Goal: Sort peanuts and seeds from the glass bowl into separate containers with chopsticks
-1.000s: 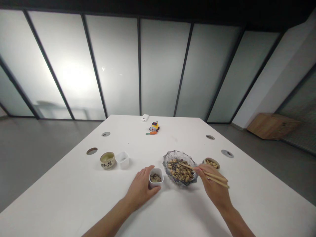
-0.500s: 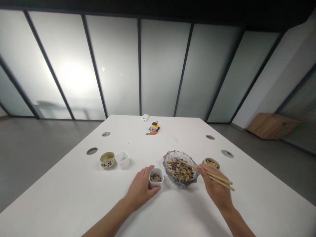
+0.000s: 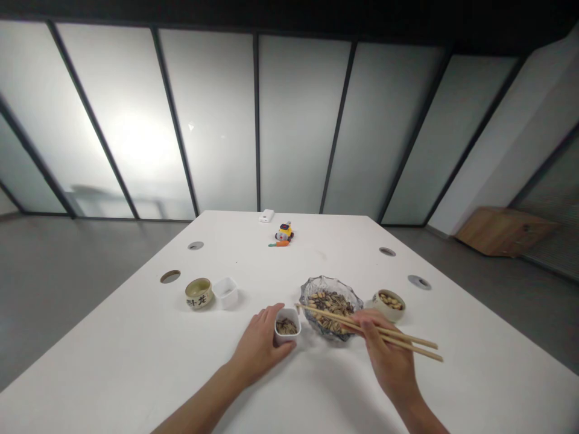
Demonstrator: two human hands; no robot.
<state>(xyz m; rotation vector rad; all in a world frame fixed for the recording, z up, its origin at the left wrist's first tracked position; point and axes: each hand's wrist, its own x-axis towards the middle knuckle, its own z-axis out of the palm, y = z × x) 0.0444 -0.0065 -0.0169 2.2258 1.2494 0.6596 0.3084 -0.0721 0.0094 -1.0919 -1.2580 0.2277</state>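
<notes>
My left hand (image 3: pixel 259 345) is wrapped round a small white square cup (image 3: pixel 288 337) standing on the table, with striped sunflower seeds (image 3: pixel 286 326) inside it. In my right hand (image 3: pixel 389 357) is a pair of wooden chopsticks (image 3: pixel 330 314), their tips at the cup's upper right rim. A small pale thing, perhaps a seed, shows at the tips; it is too small to name. Beneath the chopsticks sits a scalloped glass bowl (image 3: pixel 354 291) of mixed seeds and nuts. Behind my right hand stands a ceramic bowl (image 3: pixel 389 310) with pale nuts in it.
Left of my hands are a green ceramic bowl (image 3: pixel 199 294) with dark characters and an empty white cup (image 3: pixel 226 295). Farther back lie a toy car (image 3: pixel 284 231), an orange-and-green carrot-like piece (image 3: pixel 279 244) and a white box (image 3: pixel 266 216). Round holes pierce the white table (image 3: pixel 253 386) near both sides.
My right hand has brought the chopsticks leftward, from inside the glass bowl to the white cup's rim. More of the right-hand ceramic bowl shows. My left hand stays on the cup.
</notes>
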